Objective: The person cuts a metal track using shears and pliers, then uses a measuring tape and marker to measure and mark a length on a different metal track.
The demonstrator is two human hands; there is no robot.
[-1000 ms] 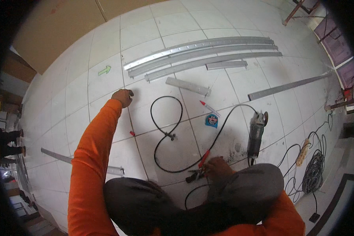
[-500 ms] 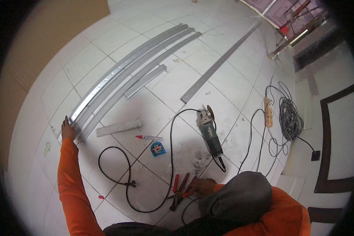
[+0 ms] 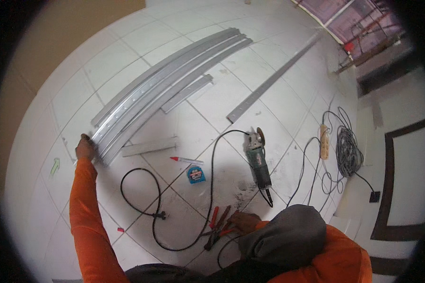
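My left hand [image 3: 86, 147] is closed on the end of a shiny perforated metal rail [image 3: 123, 106], among long grey rails [image 3: 174, 80] lying side by side on the tiles. My right hand [image 3: 243, 221] rests low at centre, beside my raised grey-clad knee, its fingers closed on red-handled cutting tools [image 3: 222, 226]. A short metal piece [image 3: 148, 146], a red-tipped white marker [image 3: 186, 161] and a blue tape measure [image 3: 196, 174] lie between my hands. An angle grinder [image 3: 257, 160] lies to the right with its black cable [image 3: 212, 184] looped on the floor.
A single long rail [image 3: 274, 78] lies at upper right. A power strip [image 3: 324, 141] and a coiled grey cable [image 3: 348, 151] sit along the right side. Brown board [image 3: 42, 56] covers the upper left. Rusty metal frames [image 3: 368, 52] stand at the far upper right.
My left hand has reached forward and left onto the rails and taken hold of one end. The shiny rail has shifted out slightly from its neighbour. The view has turned rightward.
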